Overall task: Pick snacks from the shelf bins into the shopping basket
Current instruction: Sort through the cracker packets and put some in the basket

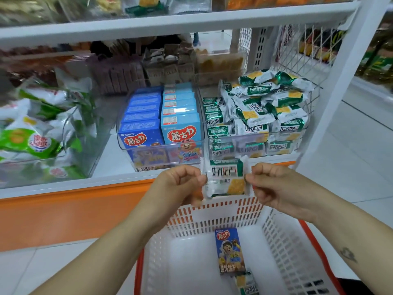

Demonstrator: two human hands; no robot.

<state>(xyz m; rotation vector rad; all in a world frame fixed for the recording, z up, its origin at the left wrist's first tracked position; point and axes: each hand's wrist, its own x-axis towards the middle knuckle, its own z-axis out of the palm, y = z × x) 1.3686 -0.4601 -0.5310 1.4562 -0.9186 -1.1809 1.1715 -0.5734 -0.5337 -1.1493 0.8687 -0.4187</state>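
A green-and-white cracker packet (225,179) is pinched at its two crimped ends by the left hand (180,184) and the right hand (270,184), so its long axis runs across between them, with both hands equally near. It is held just in front of the clear bin (255,145) and above the far rim of the shopping basket (282,241), whose floor lies below and nearer the person. A blue box (230,251) lies there, and a second packet (246,282) beside it is cut off by the frame edge.
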